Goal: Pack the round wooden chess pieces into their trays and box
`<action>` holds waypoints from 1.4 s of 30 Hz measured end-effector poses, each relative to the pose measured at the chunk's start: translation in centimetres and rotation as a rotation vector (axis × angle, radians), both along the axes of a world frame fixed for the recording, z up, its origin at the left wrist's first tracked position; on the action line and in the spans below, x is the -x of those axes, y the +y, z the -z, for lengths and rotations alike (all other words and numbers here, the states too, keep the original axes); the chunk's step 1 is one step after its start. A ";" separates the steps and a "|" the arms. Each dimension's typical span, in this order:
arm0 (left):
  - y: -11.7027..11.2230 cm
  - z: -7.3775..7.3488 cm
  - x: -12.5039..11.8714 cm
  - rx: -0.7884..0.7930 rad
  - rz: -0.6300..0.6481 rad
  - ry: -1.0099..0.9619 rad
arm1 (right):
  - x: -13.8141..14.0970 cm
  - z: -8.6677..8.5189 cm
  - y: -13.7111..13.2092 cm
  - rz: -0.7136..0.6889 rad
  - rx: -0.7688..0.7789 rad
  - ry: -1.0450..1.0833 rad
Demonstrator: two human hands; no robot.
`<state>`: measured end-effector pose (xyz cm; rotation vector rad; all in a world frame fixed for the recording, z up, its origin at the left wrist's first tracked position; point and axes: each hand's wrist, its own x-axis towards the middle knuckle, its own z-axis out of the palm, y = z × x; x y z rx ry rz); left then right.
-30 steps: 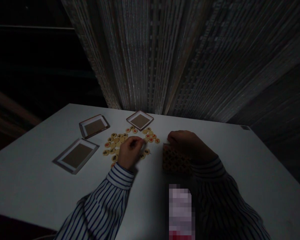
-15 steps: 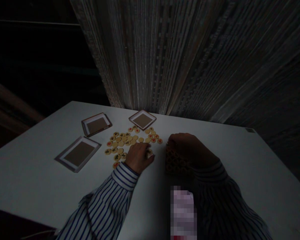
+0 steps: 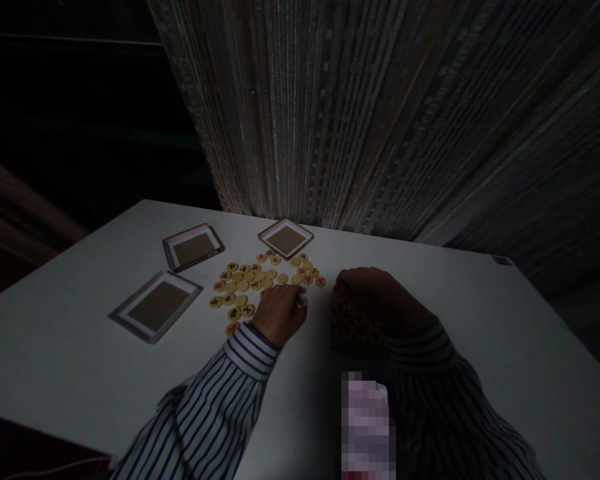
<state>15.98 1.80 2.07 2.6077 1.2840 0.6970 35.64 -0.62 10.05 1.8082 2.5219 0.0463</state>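
My left hand (image 3: pixel 280 313) is closed in a pinch around a round, pale Chinese chess piece (image 3: pixel 302 302), just above the white table. Left of it lie many more loose Chinese chess pieces (image 3: pixel 243 285), some showing red or black characters and others plain side up. In deep shadow, my right hand (image 3: pixel 367 293) is bent over a dark box (image 3: pixel 353 328) with rows of round shapes in it. The fingers of that hand are curled at the box's far left corner, and whatever they hold is hidden.
Three shallow trays or lids with brown middles rest on the white table (image 3: pixel 70 313): one at left (image 3: pixel 155 307), one behind it (image 3: pixel 194 247), one at the back (image 3: pixel 286 239). A string curtain (image 3: pixel 300 120) hangs behind the table. A blurred pinkish patch (image 3: pixel 367 427) is at the bottom.
My left thumb has closed towards the fingers, and the chess piece is now pinched between them. My right hand stays over the dark box, almost unmoved.
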 end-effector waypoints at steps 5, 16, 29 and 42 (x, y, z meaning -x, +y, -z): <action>0.0 -0.1 -0.1 -0.087 0.048 -0.142 | 0.0 0.1 0.1 0.001 -0.002 -0.014; -0.4 -0.5 -0.5 -0.017 0.058 -0.447 | 0.0 0.1 0.0 -0.008 0.005 -0.034; -1.2 -1.1 -1.5 0.724 -0.037 -0.890 | 0.0 -0.1 -0.1 -0.025 0.002 -0.018; -1.3 -2.0 -2.1 0.855 -0.160 -1.014 | 0.4 -0.1 -0.2 -0.053 -0.044 -0.028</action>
